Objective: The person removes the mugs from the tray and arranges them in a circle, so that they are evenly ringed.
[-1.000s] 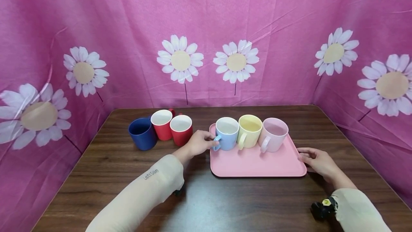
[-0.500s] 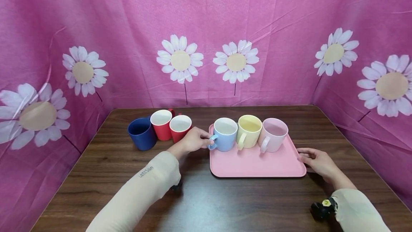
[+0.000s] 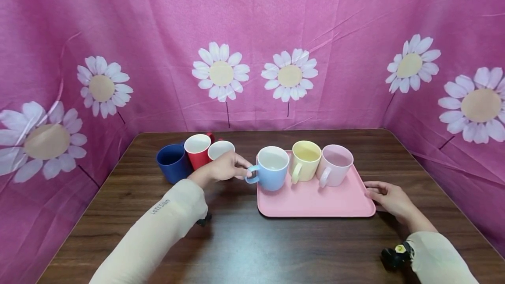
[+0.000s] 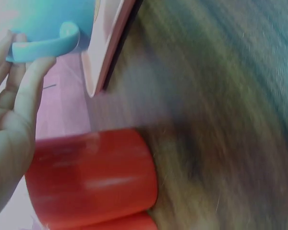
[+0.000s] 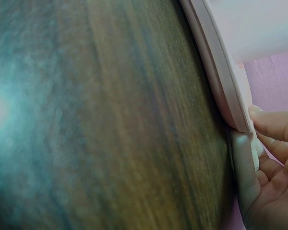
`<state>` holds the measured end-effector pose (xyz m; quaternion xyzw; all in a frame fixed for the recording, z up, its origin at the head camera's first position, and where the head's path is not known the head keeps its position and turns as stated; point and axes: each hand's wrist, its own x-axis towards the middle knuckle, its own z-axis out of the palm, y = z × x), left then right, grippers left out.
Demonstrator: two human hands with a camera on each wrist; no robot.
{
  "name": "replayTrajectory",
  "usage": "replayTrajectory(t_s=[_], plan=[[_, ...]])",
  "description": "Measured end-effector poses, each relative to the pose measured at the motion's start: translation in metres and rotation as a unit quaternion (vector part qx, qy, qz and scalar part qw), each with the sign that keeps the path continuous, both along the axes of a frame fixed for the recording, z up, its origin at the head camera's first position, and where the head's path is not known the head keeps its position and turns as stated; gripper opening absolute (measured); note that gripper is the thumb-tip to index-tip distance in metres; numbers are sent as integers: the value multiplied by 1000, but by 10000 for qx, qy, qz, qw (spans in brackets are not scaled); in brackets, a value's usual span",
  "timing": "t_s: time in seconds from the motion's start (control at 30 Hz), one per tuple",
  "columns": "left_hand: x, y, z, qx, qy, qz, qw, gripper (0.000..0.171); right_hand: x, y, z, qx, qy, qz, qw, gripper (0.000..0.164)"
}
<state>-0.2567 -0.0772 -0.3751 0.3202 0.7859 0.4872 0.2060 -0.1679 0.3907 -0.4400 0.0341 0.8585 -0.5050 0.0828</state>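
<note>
My left hand [image 3: 225, 165] pinches the handle of a light blue mug [image 3: 273, 174] between thumb and fingers. The mug is upright over the left end of a pink tray [image 3: 315, 203] and looks slightly raised. In the left wrist view the handle [image 4: 45, 49] lies between the thumb and fingertips. At the tray's right edge, my right hand [image 3: 392, 198] grips the rim, thumb on top and fingers at the side and below, as the right wrist view shows. A pale yellow mug [image 3: 311, 169] and a pale pink mug [image 3: 336, 173] stand on the tray, handles toward me.
Left of the tray stand a navy mug [image 3: 173, 169] and two red mugs with white insides, the left one [image 3: 198, 157] and the right one [image 4: 96, 177], which my left hand partly hides in the head view. All rest on a brown wooden table [image 3: 244, 249] before a pink flowered curtain [image 3: 252, 12].
My left hand has drawn the light blue mug left and toward me, away from the yellow mug, so a gap shows between them. The right hand and tray have stayed put.
</note>
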Motion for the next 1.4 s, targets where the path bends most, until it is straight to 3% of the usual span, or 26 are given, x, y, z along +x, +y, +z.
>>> replayTrajectory(t_s=[0.2, 0.3, 0.73, 1.2, 1.4], plan=[[1, -18, 7, 154, 126, -805, 9966, 15, 0, 0, 0, -16, 8, 12, 10000, 50], [1, -27, 9, 244, 113, -1029, 9943, 14, 1, 1, 0, -71, 36, 21, 10000, 51], [22, -77, 7, 270, -176, -1242, 9917, 17, 2, 0, -1, -133, 57, 8, 9999, 51], [38, -137, 0, 548, 71, -1356, 9892, 15, 2, 1, -1, 35, -2, -53, 10000, 53], [45, -163, -1, 643, 386, -1355, 9879, 15, 1, 0, -2, -5, 31, 10, 10000, 51]])
